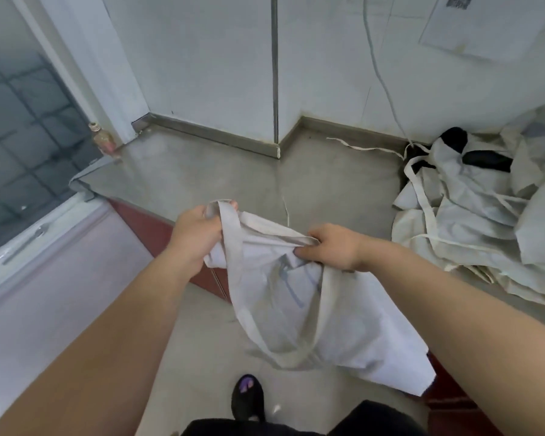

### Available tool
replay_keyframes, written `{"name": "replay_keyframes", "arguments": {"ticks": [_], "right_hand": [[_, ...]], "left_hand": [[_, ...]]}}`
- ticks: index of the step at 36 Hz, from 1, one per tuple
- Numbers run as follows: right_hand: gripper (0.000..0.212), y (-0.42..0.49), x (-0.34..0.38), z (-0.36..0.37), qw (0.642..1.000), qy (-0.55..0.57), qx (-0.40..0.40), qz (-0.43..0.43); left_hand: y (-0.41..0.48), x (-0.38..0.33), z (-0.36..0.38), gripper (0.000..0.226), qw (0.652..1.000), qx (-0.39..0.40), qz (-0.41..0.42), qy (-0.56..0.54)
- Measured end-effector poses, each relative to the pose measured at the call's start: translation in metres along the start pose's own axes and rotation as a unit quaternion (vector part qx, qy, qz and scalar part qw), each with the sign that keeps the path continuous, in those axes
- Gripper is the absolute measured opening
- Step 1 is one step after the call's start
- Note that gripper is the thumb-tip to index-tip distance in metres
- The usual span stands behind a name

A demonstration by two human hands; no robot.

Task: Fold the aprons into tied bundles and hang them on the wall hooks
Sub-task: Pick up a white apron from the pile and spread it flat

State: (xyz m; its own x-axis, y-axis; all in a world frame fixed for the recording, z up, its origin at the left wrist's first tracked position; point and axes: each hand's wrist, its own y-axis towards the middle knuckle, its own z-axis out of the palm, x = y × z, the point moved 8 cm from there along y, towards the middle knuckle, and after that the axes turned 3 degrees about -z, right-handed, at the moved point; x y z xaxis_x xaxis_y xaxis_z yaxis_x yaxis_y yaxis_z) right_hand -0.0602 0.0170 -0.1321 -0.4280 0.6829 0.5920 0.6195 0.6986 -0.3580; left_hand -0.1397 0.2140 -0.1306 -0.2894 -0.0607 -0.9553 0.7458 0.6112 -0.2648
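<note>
I hold a white apron [299, 313] in the air in front of the steel counter's edge. My left hand [199, 234] grips its top corner, with a strap loop showing above the fingers. My right hand [331, 247] pinches the bunched upper edge further right. The cloth hangs down between my arms, with a faint grey print on it and a long strap looping near the bottom. A pile of other white aprons [479, 221] with loose straps lies on the counter at the right. No wall hooks are in view.
The steel counter [183, 171] runs along white wall panels with a corner post. A small bottle [103, 140] stands at its back left by a window. A black item [482, 158] lies in the pile. My foot in a black slipper [247, 398] is on the floor below.
</note>
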Motion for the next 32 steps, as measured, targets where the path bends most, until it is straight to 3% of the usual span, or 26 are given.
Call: {"name": "replay_keyframes", "arguments": {"ticks": [3, 6, 10, 14, 16, 19, 21, 25, 26, 28, 30, 32], "right_hand": [[0.028, -0.001, 0.003, 0.030, 1.000, -0.009, 0.027, -0.008], [0.036, 0.000, 0.004, 0.040, 1.000, -0.001, 0.002, -0.016], [0.041, 0.001, 0.000, 0.017, 0.996, -0.058, -0.071, 0.011], [0.026, 0.001, 0.009, -0.024, 0.979, -0.062, -0.189, 0.035], [0.028, 0.000, 0.022, -0.036, 0.972, -0.084, -0.215, 0.030], [0.025, 0.003, 0.038, -0.044, 0.971, -0.133, -0.198, 0.029], [0.023, 0.001, 0.049, -0.058, 0.962, -0.147, -0.228, 0.035], [0.029, -0.032, 0.087, -0.098, 0.887, -0.070, -0.453, -0.047], [0.030, -0.036, 0.090, -0.102, 0.875, -0.043, -0.479, -0.055], [0.028, -0.020, 0.078, -0.096, 0.908, -0.061, -0.416, 0.000], [0.022, -0.002, 0.054, -0.068, 0.949, -0.134, -0.264, 0.110], [0.022, -0.001, 0.051, -0.056, 0.946, -0.157, -0.257, 0.116]], "left_hand": [[-0.011, 0.018, -0.017, 0.011, 0.999, -0.031, -0.008, 0.010], [-0.017, 0.027, -0.035, 0.016, 0.998, -0.055, 0.003, 0.032], [-0.014, 0.031, -0.047, 0.016, 0.995, -0.031, 0.024, 0.096], [-0.005, 0.022, -0.048, 0.016, 0.987, -0.003, 0.048, 0.152], [0.004, 0.012, -0.052, 0.012, 0.982, -0.001, 0.073, 0.177], [0.020, -0.013, -0.068, 0.018, 0.961, -0.052, 0.151, 0.224], [0.020, -0.040, -0.079, 0.021, 0.947, -0.093, 0.223, 0.209], [-0.011, -0.101, -0.092, 0.030, 0.883, -0.206, 0.395, 0.147], [-0.014, -0.109, -0.091, 0.031, 0.873, -0.209, 0.414, 0.150], [0.006, -0.105, -0.080, 0.028, 0.882, -0.140, 0.382, 0.236], [0.036, -0.063, -0.063, 0.019, 0.880, -0.014, 0.250, 0.404], [0.038, -0.048, -0.067, 0.016, 0.878, -0.022, 0.238, 0.416]]}}
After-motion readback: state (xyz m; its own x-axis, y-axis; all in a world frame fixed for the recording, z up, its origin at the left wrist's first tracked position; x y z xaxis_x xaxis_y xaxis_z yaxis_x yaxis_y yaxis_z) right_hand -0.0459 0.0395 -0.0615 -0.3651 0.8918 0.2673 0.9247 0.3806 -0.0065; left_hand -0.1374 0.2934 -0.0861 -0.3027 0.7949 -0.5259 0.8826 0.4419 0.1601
